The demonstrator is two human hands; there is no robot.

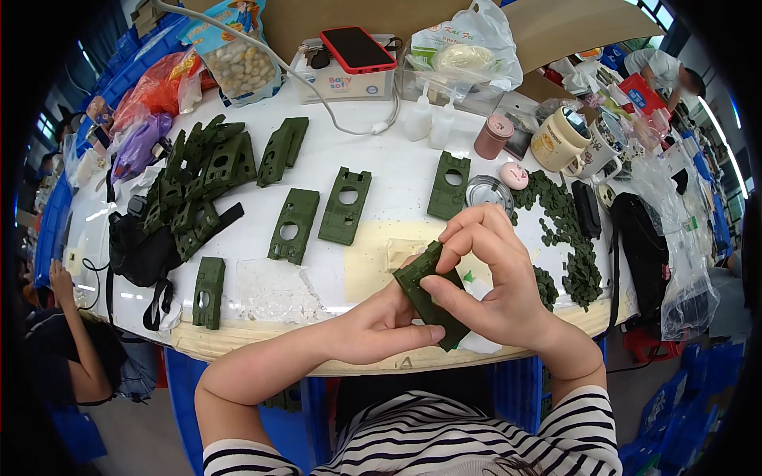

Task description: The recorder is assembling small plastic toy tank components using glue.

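Honestly, loose shells lay left of the held green shell above the tabletop. Left hand, half-closed, cupped it from below, thumb near its closer end; right hand, fingers curled, pinched its farther part. Firm left support, light right-hand pressure seemed smartest.

Between my left hand and right hand I have one green shell. To the left of this shell I count three loose shells, then farther off a stack of one or two, I can't tell which, and one heap too tangled to count. Beyond it are one further shell, one silver dish, two white bottles, one pink jar and one phone. To its right are two mugs and chips too many to count.
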